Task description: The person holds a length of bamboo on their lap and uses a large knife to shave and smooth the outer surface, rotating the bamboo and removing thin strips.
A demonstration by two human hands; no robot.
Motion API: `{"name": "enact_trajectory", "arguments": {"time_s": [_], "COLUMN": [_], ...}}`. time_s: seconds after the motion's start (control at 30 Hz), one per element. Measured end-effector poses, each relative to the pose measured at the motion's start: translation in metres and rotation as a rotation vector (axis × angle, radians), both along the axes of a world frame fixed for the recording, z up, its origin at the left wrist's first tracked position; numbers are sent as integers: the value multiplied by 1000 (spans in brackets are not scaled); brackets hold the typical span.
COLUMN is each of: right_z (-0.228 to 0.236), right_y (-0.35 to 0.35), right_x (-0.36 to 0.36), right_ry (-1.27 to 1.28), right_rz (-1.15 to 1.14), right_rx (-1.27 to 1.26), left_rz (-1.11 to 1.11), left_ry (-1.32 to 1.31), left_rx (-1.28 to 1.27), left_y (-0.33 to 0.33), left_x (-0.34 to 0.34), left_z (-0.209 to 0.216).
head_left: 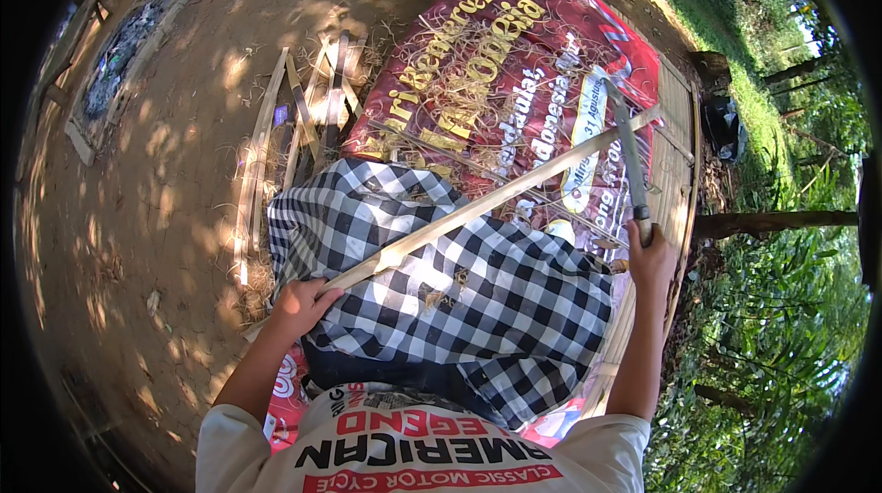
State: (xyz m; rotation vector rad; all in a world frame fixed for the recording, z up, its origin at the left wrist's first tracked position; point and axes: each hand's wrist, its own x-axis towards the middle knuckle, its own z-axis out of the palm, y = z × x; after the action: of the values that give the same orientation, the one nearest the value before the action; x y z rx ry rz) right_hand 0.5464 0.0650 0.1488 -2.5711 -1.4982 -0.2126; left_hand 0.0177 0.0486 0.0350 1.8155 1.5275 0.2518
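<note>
Pale wooden strip [487,204] slants over the checked cloth [524,282] on the person's lap and across the red banner [544,54]. The left hand [303,307] is curled round its nearer part; the right hand [650,259] is wrapped round the handle of a knife [634,173], blade crossing the far end. Shaving seems in hand; another stroke would call for a steady strip and shallow blade angle.

Outdoors, sun-dappled earthen yard [170,236], leafy green undergrowth [772,328], dark tree trunk [781,223].
</note>
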Motion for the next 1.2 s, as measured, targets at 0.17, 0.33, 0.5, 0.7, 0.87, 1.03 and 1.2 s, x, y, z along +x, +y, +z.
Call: {"name": "enact_trajectory", "arguments": {"time_s": [0.17, 0.33, 0.5, 0.7, 0.87, 1.03, 1.2], "right_z": [-64, -84, -82, -79, -81, -76, -73], "right_y": [2, 8, 22, 23, 11, -2, 18], "right_x": [-115, -167, -101, -89, -153, -188, -115], "right_ry": [190, 182, 19, 21, 234, 183, 9], "right_rz": [493, 824, 825, 872, 588, 893, 728], "right_rx": [-26, 2, 35, 61, -83, -63, -24], "left_rz": [84, 158, 121, 90, 139, 80, 88], "left_ry": [20, 18, 23, 89, 101, 106, 115], "left_rx": [-17, -104, 3, -70, -47, 131, 113], "left_y": [-9, -17, -21, -9, -14, -22, -23], "left_x": [-2, -6, 1, 10, 8, -2, 0], "left_z": [-1, -8, -15, 4, -5, -18, -13]}}
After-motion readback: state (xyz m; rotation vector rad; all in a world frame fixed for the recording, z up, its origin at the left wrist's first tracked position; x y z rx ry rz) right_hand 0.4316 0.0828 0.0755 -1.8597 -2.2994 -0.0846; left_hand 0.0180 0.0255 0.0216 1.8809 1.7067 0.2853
